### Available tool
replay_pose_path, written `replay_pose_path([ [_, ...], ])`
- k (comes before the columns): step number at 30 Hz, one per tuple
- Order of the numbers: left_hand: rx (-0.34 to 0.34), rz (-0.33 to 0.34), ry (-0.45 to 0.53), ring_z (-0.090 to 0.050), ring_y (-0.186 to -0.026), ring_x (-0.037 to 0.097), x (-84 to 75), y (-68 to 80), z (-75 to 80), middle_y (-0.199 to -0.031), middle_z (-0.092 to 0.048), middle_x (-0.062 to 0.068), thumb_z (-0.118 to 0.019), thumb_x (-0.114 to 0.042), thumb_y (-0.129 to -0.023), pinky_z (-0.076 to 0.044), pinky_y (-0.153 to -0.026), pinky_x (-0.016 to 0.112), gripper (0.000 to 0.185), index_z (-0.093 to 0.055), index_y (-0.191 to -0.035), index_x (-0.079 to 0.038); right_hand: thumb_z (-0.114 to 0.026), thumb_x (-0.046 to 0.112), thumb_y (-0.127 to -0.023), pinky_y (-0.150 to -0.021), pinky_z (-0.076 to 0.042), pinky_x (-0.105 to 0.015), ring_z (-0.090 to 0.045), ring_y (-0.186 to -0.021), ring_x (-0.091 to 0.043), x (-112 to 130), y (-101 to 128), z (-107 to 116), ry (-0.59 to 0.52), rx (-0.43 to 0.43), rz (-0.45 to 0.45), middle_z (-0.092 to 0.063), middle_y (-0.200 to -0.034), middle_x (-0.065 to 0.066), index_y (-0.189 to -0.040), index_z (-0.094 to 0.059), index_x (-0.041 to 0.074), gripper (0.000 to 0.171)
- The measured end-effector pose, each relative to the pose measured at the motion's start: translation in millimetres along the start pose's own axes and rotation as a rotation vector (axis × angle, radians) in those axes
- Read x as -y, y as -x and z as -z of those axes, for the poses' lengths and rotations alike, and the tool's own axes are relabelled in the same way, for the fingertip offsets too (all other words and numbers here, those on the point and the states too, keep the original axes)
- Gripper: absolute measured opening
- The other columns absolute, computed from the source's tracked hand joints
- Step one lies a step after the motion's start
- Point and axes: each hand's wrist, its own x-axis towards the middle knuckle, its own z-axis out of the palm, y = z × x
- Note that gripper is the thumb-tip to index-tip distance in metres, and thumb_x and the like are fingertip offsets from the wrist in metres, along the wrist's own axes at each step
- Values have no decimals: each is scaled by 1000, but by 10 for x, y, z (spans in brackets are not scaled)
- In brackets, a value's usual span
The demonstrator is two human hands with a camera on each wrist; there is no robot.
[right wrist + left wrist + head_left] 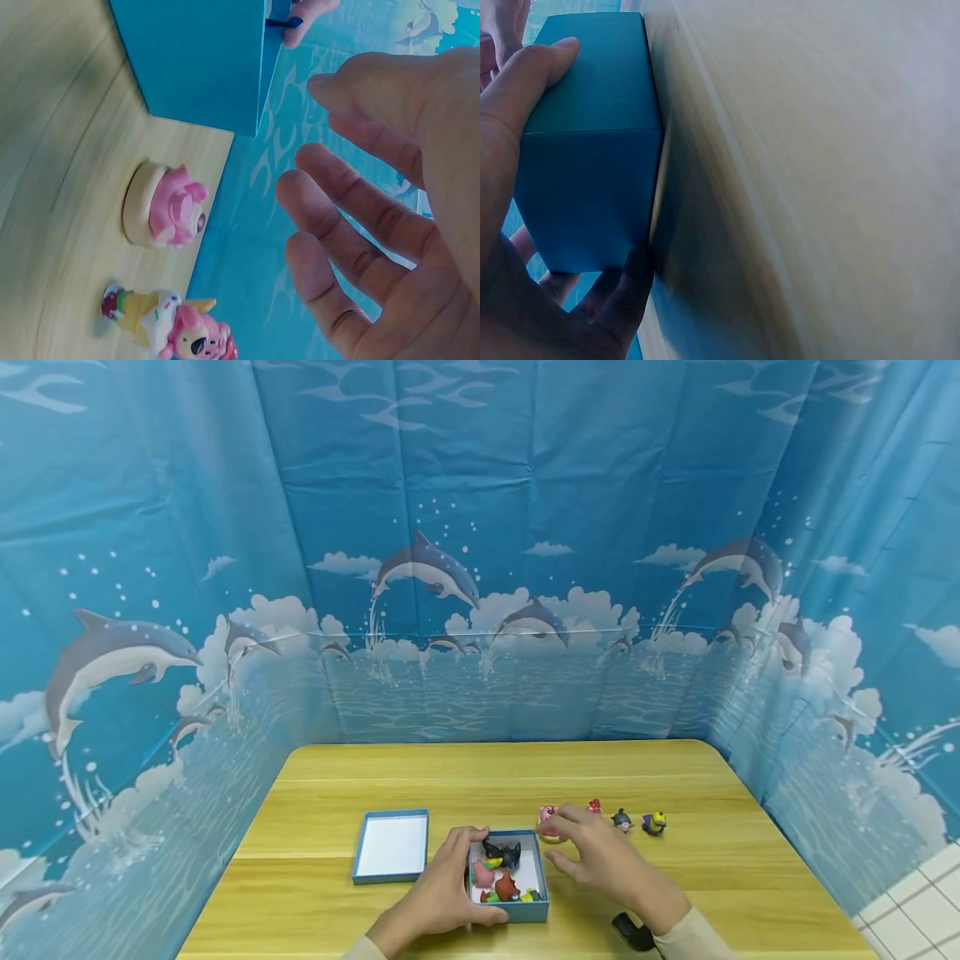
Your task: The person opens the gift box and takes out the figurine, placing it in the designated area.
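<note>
My left hand [448, 889] grips an open blue box [517, 913], its thumb at the front and its fingers reaching round to the far side. In the left wrist view the thumb [547, 64] lies on one blue face. Inside the box are several small figurines, among them a black one [508, 855], a pink star-shaped one [483, 874] and a reddish-brown one [506, 887]. My right hand [603, 856] is beside the box, fingers relaxed and apart, with nothing in the grasp. Near it stands a pink bear figurine [176, 206] on a round cream base.
A blue-rimmed lid [392, 845] with a white inside lies left of the box. Beyond the right hand are a pink bear with an ice-cream cone [195, 336], a dark grey figurine [622, 819] and a black-and-yellow one [655, 823]. A dolphin-print curtain [465, 693] surrounds the wooden table [300, 827].
</note>
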Motion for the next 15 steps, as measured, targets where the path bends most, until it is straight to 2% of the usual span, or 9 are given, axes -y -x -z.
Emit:
replay_pose_path([
  [7, 5, 0, 14, -60, -151, 33, -27, 12, 3, -176, -49, 7, -103, -68, -80, -59, -121, 63, 122, -42, -175, -22, -91, 11, -101, -86, -71, -36, -85, -103, -21, 57, -51, -29, -48, 72, -13, -81, -127, -7, -131, -83, 14, 31],
  [15, -3, -13, -14, -59, -154, 36, 2, 2, 13, -177, -48, 7, -101, -72, -79, -58, -122, 66, 123, -42, -175, -22, -93, 17, -101, -102, -70, -52, -80, -131, -36, 105, -118, -67, -5, 92, 6, -83, -132, -3, -131, -86, 17, 31],
])
